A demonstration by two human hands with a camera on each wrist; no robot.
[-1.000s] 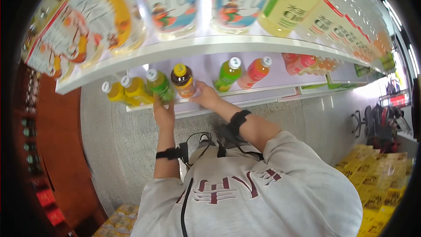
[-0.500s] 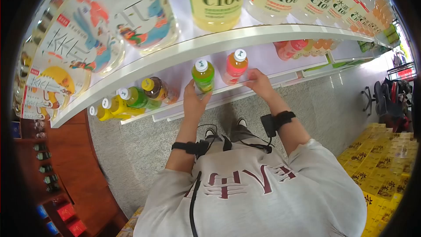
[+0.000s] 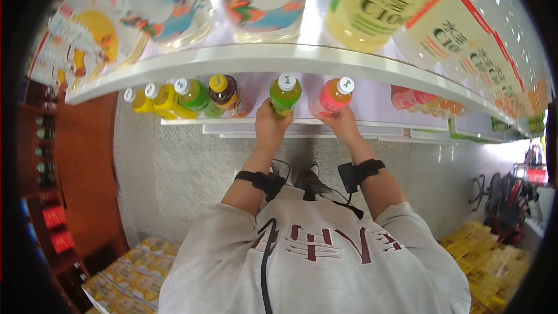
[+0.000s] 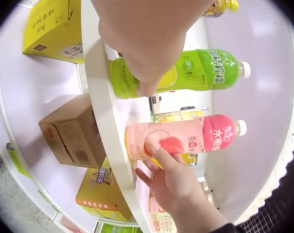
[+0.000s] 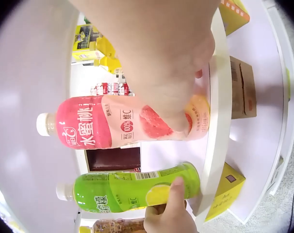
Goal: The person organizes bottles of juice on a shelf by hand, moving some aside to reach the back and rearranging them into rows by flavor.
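Observation:
In the head view, my left hand grips the lower part of a green lemon juice bottle standing at the shelf's front edge. To its right, my right hand holds a pink peach juice bottle low on its body. Both bottles have white caps. From the right wrist, the left thumb lies across the green label, with a finger bent behind the bottle. The left wrist view has the right thumb on the pink label; the other fingers are partly hidden.
Left of the hands stand a dark bottle with a yellow cap, another green bottle and two yellow ones. An upper shelf edge overhangs them, with large bottles above. Cartons sit on a lower shelf.
My hands moved from around the dark bottle rightward to the green and pink bottles. The right hand came in from beside the pink bottle to hold it. The head view has shifted.

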